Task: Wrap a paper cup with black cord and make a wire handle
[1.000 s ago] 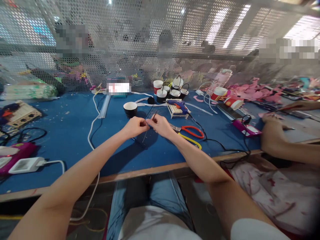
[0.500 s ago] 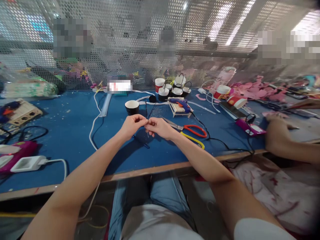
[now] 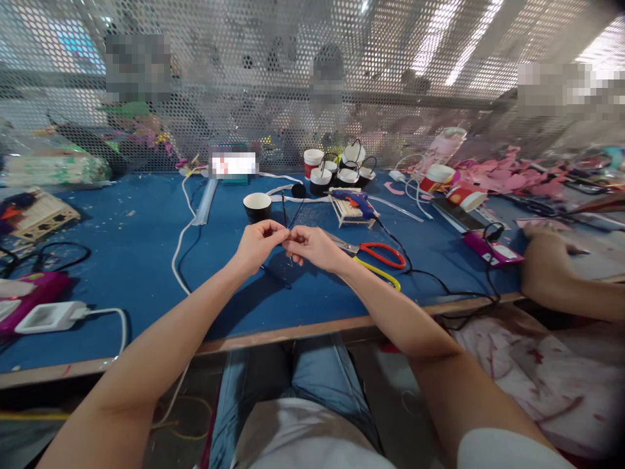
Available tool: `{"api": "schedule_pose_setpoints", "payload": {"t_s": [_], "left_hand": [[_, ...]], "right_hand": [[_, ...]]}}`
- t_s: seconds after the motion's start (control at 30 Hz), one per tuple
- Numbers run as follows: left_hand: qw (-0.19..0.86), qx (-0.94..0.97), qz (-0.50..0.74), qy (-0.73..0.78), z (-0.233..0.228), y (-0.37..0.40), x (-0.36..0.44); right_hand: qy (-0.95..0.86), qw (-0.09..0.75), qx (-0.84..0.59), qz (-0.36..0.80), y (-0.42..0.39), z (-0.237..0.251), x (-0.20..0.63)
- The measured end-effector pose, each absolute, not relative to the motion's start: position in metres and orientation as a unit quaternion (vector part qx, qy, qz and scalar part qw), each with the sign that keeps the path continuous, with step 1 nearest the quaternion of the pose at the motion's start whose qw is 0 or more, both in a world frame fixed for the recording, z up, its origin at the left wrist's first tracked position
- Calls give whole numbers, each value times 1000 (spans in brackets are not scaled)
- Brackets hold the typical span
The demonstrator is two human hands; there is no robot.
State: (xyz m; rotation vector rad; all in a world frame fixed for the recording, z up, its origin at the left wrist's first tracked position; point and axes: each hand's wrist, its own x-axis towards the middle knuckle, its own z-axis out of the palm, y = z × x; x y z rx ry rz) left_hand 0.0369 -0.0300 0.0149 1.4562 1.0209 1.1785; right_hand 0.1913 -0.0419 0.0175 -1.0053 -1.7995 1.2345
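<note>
My left hand [image 3: 258,247] and my right hand [image 3: 316,250] meet at the fingertips above the blue table. Both pinch thin black strands [image 3: 284,207], whose two ends spread upward in a V beyond my fingers. The strands look like wire or cord, and the pinched part is hidden. Just behind my left hand stands a cup [image 3: 257,207] with a black outside and a white inside, upright and apart from my fingers. Scissors [image 3: 378,255] with one red and one yellow handle lie beside my right hand, partly covered by it.
A blue glue gun [image 3: 355,200] rests on a small wooden rack. Behind it stand several cups [image 3: 321,177], some with black loop handles. A white cable [image 3: 176,254] runs along the left. At the right are a purple power strip [image 3: 493,250] and another person's arm [image 3: 551,267].
My hands stay pinched together in nearly the same spot, with the strands between them. The view has shifted slightly.
</note>
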Motion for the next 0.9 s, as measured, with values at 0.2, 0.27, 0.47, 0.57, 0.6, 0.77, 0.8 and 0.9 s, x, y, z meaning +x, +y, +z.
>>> {"api": "schedule_pose_setpoints", "payload": {"t_s": [0.2,0.27,0.47,0.57,0.6,0.77,0.8,0.9], "left_hand": [[523,627,409,408,18,-28,31],[526,654,372,397,16,-30,30],[478,701,352,394,16,-30,29],[442,722,350,402,17,-30,29],[426,731,348,404,16,-30,29],[317,774,350,422,11,-30,30],[293,781,351,426,10,-30,30],[262,794,347,425,8,-29,29]], "right_hand": [[-715,389,-369,449,-36,25,204],[-724,392,-351,446,-36,24,204],[-700,406,-395,435,-37,21,200],[-695,403,-433,409,-38,21,200],[-698,401,-441,397,-38,21,200],[-714,411,-461,330,-35,15,198],[-715,415,-461,322,-34,13,197],[-714,417,-462,320,-33,10,196]]}}
